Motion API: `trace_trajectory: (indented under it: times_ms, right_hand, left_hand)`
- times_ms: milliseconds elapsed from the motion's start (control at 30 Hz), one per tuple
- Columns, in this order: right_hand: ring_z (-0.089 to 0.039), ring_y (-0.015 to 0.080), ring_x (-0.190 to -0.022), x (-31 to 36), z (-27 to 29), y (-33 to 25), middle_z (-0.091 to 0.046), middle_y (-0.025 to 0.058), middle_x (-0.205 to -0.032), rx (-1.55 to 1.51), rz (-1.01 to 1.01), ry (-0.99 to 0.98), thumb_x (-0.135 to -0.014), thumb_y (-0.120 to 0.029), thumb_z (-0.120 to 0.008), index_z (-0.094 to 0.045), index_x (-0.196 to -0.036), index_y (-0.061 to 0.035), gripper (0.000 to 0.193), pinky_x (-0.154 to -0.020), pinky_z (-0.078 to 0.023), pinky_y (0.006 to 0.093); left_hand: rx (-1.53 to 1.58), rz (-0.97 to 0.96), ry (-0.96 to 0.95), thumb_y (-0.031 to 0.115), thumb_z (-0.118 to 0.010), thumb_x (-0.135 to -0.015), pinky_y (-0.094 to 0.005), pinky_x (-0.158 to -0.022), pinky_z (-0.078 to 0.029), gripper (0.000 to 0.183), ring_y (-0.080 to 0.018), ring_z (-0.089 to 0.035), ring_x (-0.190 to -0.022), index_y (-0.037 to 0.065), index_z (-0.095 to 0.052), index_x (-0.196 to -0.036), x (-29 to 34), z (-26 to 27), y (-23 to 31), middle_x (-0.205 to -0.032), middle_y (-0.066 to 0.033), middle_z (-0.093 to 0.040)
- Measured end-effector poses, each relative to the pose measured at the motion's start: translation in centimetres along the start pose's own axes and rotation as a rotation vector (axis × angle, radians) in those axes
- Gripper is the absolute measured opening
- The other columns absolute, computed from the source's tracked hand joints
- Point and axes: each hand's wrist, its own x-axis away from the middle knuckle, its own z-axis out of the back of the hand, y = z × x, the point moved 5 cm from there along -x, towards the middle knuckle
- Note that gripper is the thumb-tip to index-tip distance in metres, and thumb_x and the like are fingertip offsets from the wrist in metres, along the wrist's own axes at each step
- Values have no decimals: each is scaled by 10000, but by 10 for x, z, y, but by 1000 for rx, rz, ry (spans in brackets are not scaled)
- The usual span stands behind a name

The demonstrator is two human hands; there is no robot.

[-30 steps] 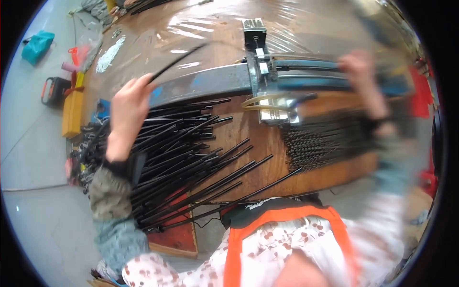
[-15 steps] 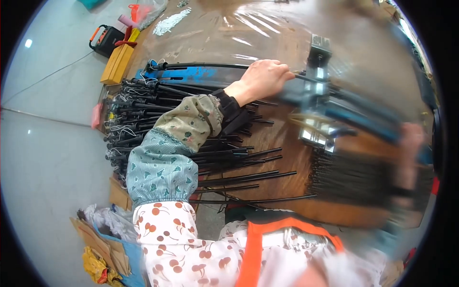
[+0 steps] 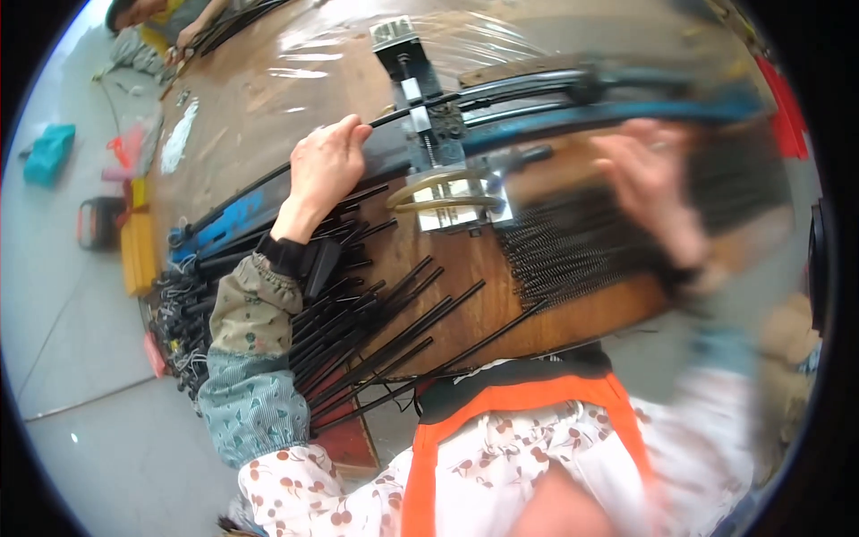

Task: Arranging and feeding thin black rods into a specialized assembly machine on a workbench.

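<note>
My left hand (image 3: 329,170) is closed around a long thin black rod (image 3: 264,182). The rod runs along a blue rail (image 3: 234,224) into a metal clamping fixture (image 3: 429,134) with a shiny block and a yellowish hose loop (image 3: 438,186). My right hand (image 3: 651,179) is smeared by motion, but its fingers look apart and no held object shows. It is just on the near side of the blue bar (image 3: 617,115), over the far part of a bed of dark coil springs (image 3: 573,259).
Many black rods (image 3: 358,313) with corded ends lie left of the fixture. A yellow box (image 3: 138,251) stands at the table's left edge. Clear plastic film (image 3: 331,40) covers the table's far part. Another person's hand (image 3: 191,34) holds dark rods at the far left.
The view has turned right, so the fixture appears farther left. My right hand has come from the bar's far right end toward the fixture. My left hand still grips the rod.
</note>
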Motion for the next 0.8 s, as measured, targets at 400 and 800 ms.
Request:
trace_trajectory:
  times_ms: [400,800]
  right_hand:
    - [-592,234,-908,-11,-51,-31,-639,32,-839,-431,-93,-115,-826,-127,-710,-659,-1018,-83,203,-788,-380,375]
    - [-568,247,-995,54,-20,-148,-568,60,-975,-421,312,-424,-762,-270,-720,-646,-987,-109,287,-836,-405,475]
  left_hand:
    - [-21,2,-53,273,-543,-981,-483,-667,-493,232,-403,-637,-799,73,-585,-871,7,-2,1,-808,-174,-658]
    - [-481,-391,359,302,-561,-987,-394,-708,-508,139,-262,-638,-861,176,-606,-1028,-1,36,-96,-903,-36,-675]
